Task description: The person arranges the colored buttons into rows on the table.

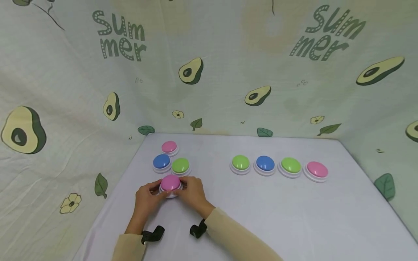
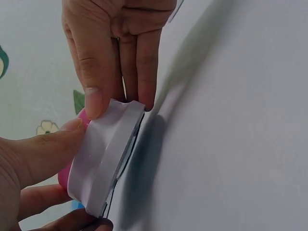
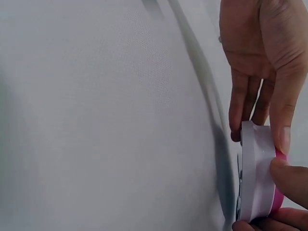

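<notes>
Together, the left hand and right hand grip a pink button from opposite sides, holding it between them, just nearside of the leftmost green button.

In the head view, the person's bare left hand and bare right hand hide the sides of the round white base under a glossy pink domed button, and partly cover the near rim of a green domed button on a white base. The bottom edge cuts off both beige cloth sleeves. In the left wrist view, a blue patch is mostly hidden behind the left hand and base. In the right wrist view, a greenish smear at the left edge is too blurred to identify
</notes>
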